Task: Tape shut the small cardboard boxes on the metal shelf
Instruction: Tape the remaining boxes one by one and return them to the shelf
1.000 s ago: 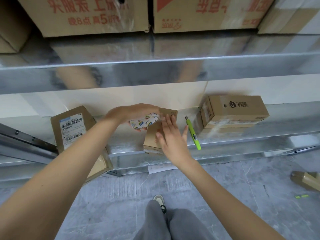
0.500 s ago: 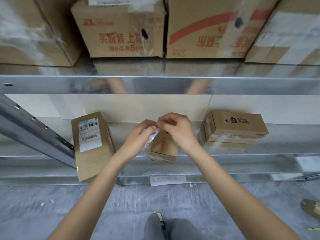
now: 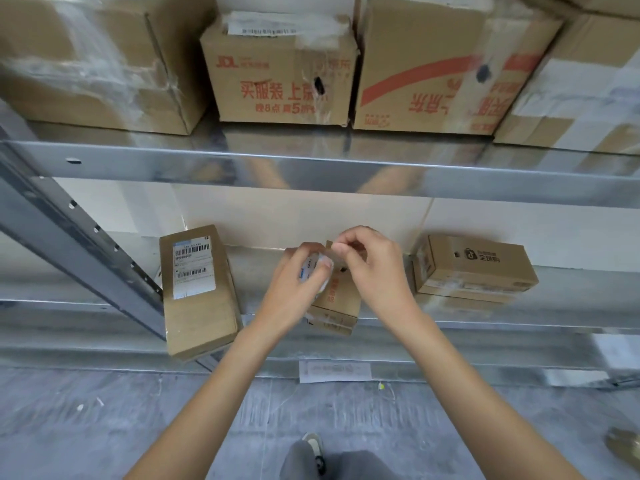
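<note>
1. The small cardboard box [image 3: 337, 297] I am working on sits at the front edge of the lower metal shelf [image 3: 571, 299], its near end just over the lip, red print along its top.
2. My left hand [image 3: 294, 289] is curled round a roll of tape [image 3: 313, 271] with a white, printed side, held just above the box's left part.
3. My right hand [image 3: 374, 271] is above the box's far end, thumb and forefinger pinched together close to the roll; I take it that they hold the tape's loose end, but the strip itself is too clear to make out.
4. To the left, a longer cardboard box with a barcode label [image 3: 197, 292] lies on the same shelf, its near end past the shelf edge, beside a slanted grey upright [image 3: 79, 251].
5. To the right, a box with a black logo [image 3: 474, 268] lies on the shelf, apart from mine.
6. On the upper shelf [image 3: 311, 166] stand large cartons [image 3: 280, 71] with red print and clear tape.
7. Below is grey floor [image 3: 104, 427], with my grey trouser leg and shoe [image 3: 313, 445].
</note>
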Tool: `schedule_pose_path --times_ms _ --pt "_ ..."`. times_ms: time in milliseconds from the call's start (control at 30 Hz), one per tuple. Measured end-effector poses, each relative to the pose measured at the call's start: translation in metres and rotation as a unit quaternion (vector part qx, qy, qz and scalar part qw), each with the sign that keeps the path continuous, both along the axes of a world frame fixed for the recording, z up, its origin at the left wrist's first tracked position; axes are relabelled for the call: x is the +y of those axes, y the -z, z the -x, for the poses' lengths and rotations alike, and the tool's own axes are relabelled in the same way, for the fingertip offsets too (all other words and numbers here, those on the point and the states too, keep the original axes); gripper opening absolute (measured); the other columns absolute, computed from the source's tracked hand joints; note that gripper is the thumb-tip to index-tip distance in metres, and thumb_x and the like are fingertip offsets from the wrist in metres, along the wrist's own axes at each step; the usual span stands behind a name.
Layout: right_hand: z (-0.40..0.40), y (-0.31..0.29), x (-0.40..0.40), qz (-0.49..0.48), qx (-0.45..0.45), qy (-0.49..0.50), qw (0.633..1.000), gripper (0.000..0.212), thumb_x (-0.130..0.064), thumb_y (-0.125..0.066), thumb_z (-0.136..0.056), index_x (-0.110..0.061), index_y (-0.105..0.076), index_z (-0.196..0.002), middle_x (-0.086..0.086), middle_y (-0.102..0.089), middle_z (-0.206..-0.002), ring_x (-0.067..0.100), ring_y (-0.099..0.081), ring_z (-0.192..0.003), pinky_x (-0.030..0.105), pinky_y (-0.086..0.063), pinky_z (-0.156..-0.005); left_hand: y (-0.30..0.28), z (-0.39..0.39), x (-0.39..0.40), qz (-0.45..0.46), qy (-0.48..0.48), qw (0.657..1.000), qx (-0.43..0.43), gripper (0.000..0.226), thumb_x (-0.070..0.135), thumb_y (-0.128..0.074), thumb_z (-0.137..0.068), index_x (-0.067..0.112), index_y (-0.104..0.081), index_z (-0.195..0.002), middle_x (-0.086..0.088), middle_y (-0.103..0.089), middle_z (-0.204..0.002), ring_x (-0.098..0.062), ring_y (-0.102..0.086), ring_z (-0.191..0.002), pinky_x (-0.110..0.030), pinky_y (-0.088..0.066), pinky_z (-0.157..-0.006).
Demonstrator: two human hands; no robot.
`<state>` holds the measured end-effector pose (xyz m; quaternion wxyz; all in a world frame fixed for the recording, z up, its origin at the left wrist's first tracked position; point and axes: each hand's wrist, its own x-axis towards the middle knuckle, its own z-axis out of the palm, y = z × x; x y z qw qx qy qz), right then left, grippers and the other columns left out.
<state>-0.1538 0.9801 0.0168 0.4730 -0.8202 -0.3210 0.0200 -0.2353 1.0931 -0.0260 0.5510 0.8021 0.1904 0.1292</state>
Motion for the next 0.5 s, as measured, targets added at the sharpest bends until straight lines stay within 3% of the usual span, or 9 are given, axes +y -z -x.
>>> schedule_pose_path --times_ms 67,100,200,267,367,500 --pt "-0.005 -0.002 -0.003 0.009 0.049 0.003 0.999 0.004 -0.003 -0.067 -0.085 -0.007 -0.069 -0.086 -0.007 -0.063 -0.079 0.013 -0.059 -0.079 0.018 -0.044 -0.075 0.003 0.003 -0.002 -0.001 -0.003 1.000 0.005 0.016 0.049 -0.049 -0.087 0.051 -0.057 -0.100 0.007 -0.053 -0.119 0.005 -0.041 -0.115 -0.004 -0.030 -0.088" --pt "-0.007 -0.003 -0.004 0.010 0.069 -0.001 0.998 0.005 -0.003 -0.067 -0.084 -0.007 -0.069 -0.086 -0.008 -0.063 -0.078 0.013 -0.059 -0.079 0.019 -0.044 -0.075 0.005 0.004 -0.004 0.002 -0.011 1.000 0.013 0.017 0.053 -0.048 -0.085 0.054 -0.057 -0.099 0.007 -0.050 -0.117 0.004 -0.038 -0.116 -0.003 -0.028 -0.088" --pt "-0.011 -0.003 -0.006 0.013 0.073 -0.015 0.997 0.011 -0.001 -0.067 -0.083 -0.012 -0.069 -0.081 -0.012 -0.063 -0.075 0.011 -0.060 -0.077 0.018 -0.045 -0.075 0.007 0.003 -0.010 -0.025 -0.032 0.999 0.025 0.018 0.056 -0.046 -0.086 0.053 -0.057 -0.100 0.007 -0.050 -0.101 -0.009 -0.043 -0.105 -0.021 -0.034 -0.090" --pt "-0.012 -0.001 -0.007 0.015 0.066 -0.019 0.998 0.015 -0.003 -0.068 -0.083 -0.017 -0.067 -0.078 -0.014 -0.064 -0.074 0.009 -0.060 -0.075 0.018 -0.045 -0.074 0.004 -0.001 -0.014 0.044 -0.025 0.999 -0.006 0.011 0.036 -0.053 -0.096 0.045 -0.059 -0.099 0.012 -0.063 -0.089 -0.004 -0.056 -0.091 -0.022 -0.042 -0.081" --pt "-0.014 0.003 -0.008 0.011 0.071 -0.021 0.997 0.016 -0.004 -0.068 -0.083 -0.019 -0.067 -0.076 -0.012 -0.067 -0.075 0.005 -0.059 -0.073 0.016 -0.045 -0.073 0.000 -0.006 -0.018 0.165 -0.043 0.985 -0.033 0.026 0.008 -0.053 -0.098 0.031 -0.060 -0.107 0.018 -0.070 -0.076 0.006 -0.062 -0.074 -0.017 -0.047 -0.067" --pt "-0.012 0.004 -0.009 -0.004 0.081 -0.021 0.996 0.022 -0.001 -0.067 -0.083 -0.022 -0.066 -0.074 -0.014 -0.067 -0.076 0.004 -0.060 -0.073 0.019 -0.048 -0.075 -0.008 -0.013 -0.025 0.332 -0.107 0.937 -0.026 0.039 0.003 -0.058 -0.094 0.020 -0.045 -0.126 -0.005 -0.075 -0.094 -0.017 -0.070 -0.090 -0.031 -0.056 -0.078"
